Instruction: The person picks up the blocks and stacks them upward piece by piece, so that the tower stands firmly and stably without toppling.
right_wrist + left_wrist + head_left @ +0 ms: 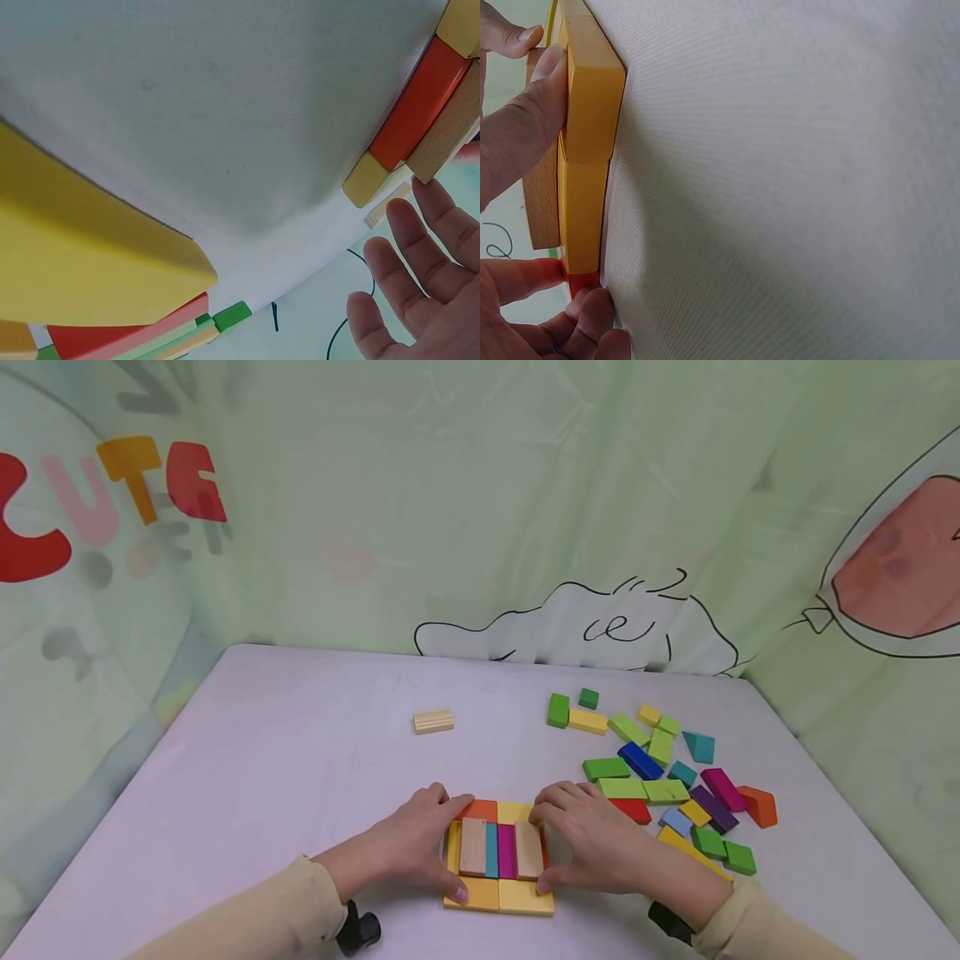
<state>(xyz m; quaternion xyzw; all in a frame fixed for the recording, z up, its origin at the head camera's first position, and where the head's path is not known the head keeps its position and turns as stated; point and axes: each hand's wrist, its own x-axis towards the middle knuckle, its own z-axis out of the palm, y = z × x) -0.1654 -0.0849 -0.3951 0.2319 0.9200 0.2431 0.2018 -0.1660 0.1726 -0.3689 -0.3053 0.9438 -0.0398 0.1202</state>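
A flat rectangle of coloured blocks (pixel 525 897) lies at the table's near middle. Inside it are a teal block (pixel 492 850) and a magenta block (pixel 507 850), with a plain wooden block (pixel 472 847) and another wooden block (pixel 528 849) on either side, raised above the frame. My left hand (pixel 408 843) grips the left part front to back, thumb on the near orange-yellow block (pixel 592 105), fingers at the far orange block (pixel 480 811). My right hand (pixel 600 843) holds the right wooden block (pixel 442 124) by its ends; its index fingertip touches the far end.
Loose blocks in green, blue, purple, red and yellow (pixel 666 791) are scattered to the right, some beside my right forearm. A ridged wooden piece (pixel 433 722) lies farther back. A printed curtain (pixel 450 510) hangs behind the table (pixel 300 727).
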